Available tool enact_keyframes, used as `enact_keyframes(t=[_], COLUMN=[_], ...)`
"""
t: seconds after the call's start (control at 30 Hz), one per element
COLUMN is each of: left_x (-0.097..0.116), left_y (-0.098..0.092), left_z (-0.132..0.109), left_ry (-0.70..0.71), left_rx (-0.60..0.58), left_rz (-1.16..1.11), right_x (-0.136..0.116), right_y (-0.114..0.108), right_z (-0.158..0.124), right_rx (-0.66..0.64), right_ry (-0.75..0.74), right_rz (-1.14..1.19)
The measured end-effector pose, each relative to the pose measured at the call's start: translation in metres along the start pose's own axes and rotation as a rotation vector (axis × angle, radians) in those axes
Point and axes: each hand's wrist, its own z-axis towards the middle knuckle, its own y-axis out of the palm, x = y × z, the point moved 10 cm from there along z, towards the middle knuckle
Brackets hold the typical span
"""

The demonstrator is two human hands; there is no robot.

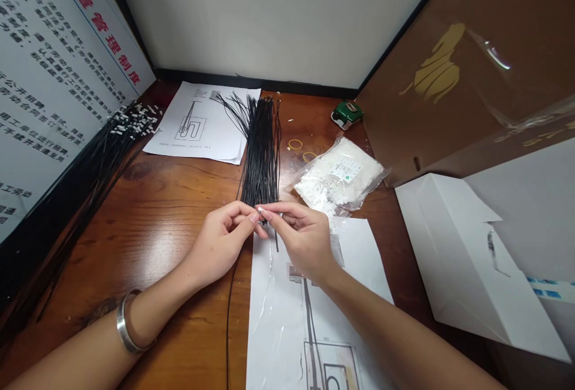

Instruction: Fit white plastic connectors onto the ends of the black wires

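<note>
My left hand (pixel 227 237) is closed in a pinch on a thin black wire (pixel 228 324), which trails down toward the bottom edge. Fingertip to fingertip with it, my right hand (pixel 303 231) pinches a small whitish piece that looks like a connector housing (pixel 261 210); the fingers partly cover it. Just beyond both hands lies a thick bundle of black wires (pixel 260 150). Right of the bundle rests a clear plastic bag of small white connectors (pixel 359 165), with some spilling at its near end. A printed drawing sheet (pixel 278 330) lies under my right wrist.
More black wires with white connector ends (pixel 135 120) lie along the left wall. Drawing sheets (pixel 197 132) sit at the back left. Yellow rubber bands (pixel 295 145) and a green tape measure (pixel 347 114) are at the back right. A white box (pixel 467 258) and brown carton (pixel 476 36) border the right.
</note>
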Motion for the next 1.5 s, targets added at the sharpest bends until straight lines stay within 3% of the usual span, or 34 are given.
enact_keyframes(t=[0.8, 1.5], left_x=[0.0009, 0.0022], left_y=[-0.0005, -0.0002], left_z=[-0.0015, -0.0012], left_ry=[0.018, 0.024], left_rx=[-0.005, -0.001], left_rz=[0.014, 0.025], right_x=[0.0008, -0.0022], right_y=[0.0043, 0.0008], right_z=[0.0009, 0.0001], right_rx=[-0.052, -0.022], right_ry=[0.028, -0.011], right_rz=[-0.002, -0.055])
